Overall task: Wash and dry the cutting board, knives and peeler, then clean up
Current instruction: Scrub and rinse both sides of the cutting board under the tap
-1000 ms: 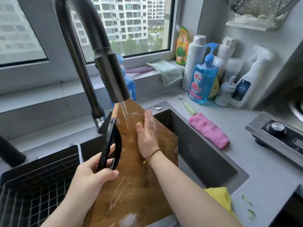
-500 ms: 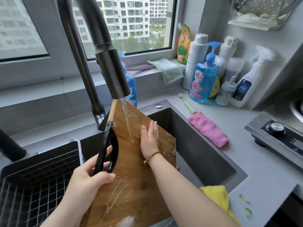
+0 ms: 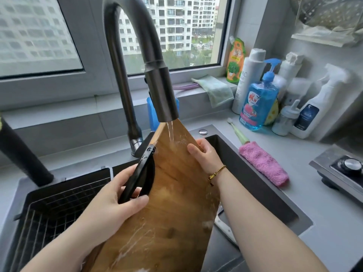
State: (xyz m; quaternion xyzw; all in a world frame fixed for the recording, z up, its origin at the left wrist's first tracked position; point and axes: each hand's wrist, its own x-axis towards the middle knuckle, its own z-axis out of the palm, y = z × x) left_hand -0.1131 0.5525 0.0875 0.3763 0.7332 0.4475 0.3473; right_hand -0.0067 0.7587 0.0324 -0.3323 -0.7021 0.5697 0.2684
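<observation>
- Left hand [image 3: 110, 205] clamps round the black handle [image 3: 137, 179] on the left edge of the cutting board [image 3: 172, 203].
- Right hand [image 3: 204, 156] hooks its fingers over the board's right edge, thumb on the wet face.
- Board tilted over the sink [image 3: 255, 185], held between both hands, top corner under the faucet [image 3: 161, 91]; water runs down it.
- Labels: white bottle [image 3: 245, 79] reads "AC"; blue pump bottle [image 3: 259, 103] bears a red-and-white badge, characters illegible.
- Pink cloth [image 3: 263, 163] on counter, right of sink.

Bare forearms, no sleeves; a thin gold-and-dark cord bracelet [image 3: 217, 172] circles the right wrist.
</observation>
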